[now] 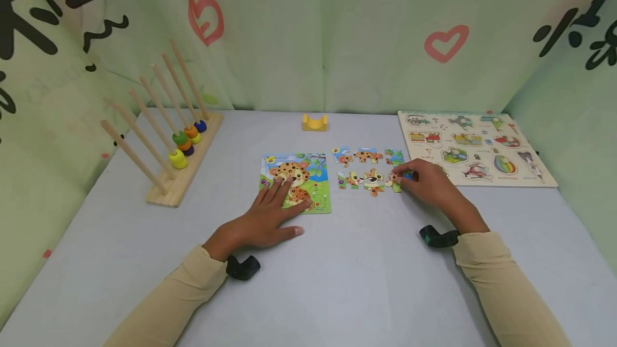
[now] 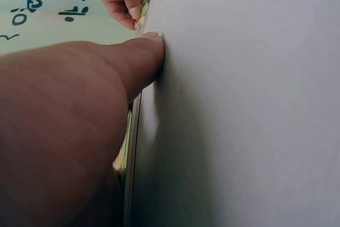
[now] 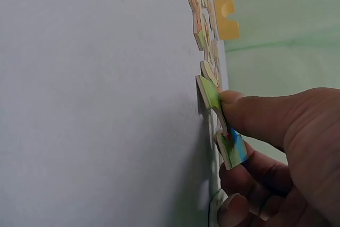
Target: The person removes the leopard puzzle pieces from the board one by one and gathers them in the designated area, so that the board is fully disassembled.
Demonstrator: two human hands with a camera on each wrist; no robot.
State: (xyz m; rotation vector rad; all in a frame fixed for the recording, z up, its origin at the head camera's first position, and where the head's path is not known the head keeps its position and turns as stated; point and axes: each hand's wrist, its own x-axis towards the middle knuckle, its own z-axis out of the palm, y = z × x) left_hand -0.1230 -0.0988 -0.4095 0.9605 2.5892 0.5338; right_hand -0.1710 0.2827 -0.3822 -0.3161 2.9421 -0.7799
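Observation:
My left hand [image 1: 265, 224] lies spread over a square puzzle board [image 1: 320, 191] with a cartoon leopard picture. Its fingers rest on the picture, while the thumb reaches past the near edge over the table, as the left wrist view also shows. To the right of the board, several loose jigsaw pieces [image 1: 368, 155] lie in two rows. My right hand [image 1: 430, 183] pinches a green and blue jigsaw piece [image 3: 210, 95] between thumb and fingers at the right end of the nearer row. The fingers hide part of this piece.
A wooden peg stand [image 1: 164, 197] with tall rods and coloured beads stands at the left. A small yellow block [image 1: 315, 122] sits near the back edge. At the right lies a vehicle picture board [image 1: 482, 178]. Green curtains [image 1: 308, 36] enclose the table.

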